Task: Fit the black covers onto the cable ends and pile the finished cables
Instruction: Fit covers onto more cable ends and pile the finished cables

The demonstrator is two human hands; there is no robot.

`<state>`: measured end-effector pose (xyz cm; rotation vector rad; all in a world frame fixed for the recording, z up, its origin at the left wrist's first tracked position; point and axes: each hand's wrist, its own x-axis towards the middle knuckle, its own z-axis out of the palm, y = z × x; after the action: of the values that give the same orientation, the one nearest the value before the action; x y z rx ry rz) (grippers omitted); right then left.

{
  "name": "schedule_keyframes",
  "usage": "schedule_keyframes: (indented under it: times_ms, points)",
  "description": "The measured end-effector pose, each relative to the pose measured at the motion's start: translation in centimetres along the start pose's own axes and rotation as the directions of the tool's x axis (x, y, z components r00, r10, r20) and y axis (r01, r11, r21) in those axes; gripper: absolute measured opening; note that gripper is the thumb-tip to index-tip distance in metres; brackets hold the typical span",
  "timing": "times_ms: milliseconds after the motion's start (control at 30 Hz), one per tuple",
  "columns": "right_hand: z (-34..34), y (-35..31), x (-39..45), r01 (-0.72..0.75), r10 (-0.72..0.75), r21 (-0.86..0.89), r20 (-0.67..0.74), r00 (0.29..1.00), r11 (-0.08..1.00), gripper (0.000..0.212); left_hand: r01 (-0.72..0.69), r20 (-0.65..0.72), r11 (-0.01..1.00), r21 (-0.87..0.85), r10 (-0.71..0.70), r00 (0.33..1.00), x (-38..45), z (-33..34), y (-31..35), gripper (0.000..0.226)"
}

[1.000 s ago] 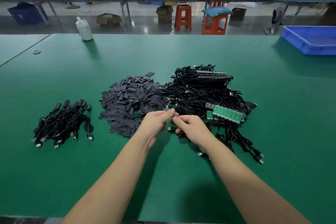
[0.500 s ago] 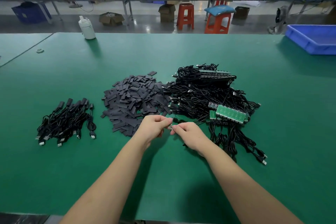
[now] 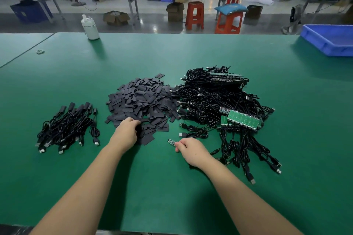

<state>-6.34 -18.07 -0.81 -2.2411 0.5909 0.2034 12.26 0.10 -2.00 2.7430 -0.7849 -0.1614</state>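
Observation:
A heap of flat black covers lies in the middle of the green table. My left hand reaches into its near edge with fingers curled over the covers; whether it grips one is hidden. My right hand pinches a cable end, a small green circuit board that sticks out to the left of my fingers. To the right lies a tangle of black USB cables with strips of green boards. The pile of finished cables lies at the left.
A white bottle stands at the far edge of the table. A blue bin sits at the far right. A small round object lies at the far left. Stools, boxes and other workbenches stand beyond the table.
My hands were together over one cable end in front of the tangle. They have parted: the left moved to the cover heap, the right pulled back with the board end.

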Motion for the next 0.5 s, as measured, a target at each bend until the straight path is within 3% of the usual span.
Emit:
schedule_keyframes:
  times_ms: [233,500]
  points:
    - [0.7,0.5,0.0,0.030,-0.036,-0.143,-0.042,0.998,0.989,0.035,-0.083,-0.165,0.994,0.073,0.094,0.982,-0.6,-0.9,0.1,0.017]
    - [-0.2,1.4,-0.2,0.080,-0.081,-0.091,-0.009,0.997,0.993,0.032,-0.173,-0.316,0.980,0.095,0.195,0.928,-0.8,-1.8,1.3,0.018]
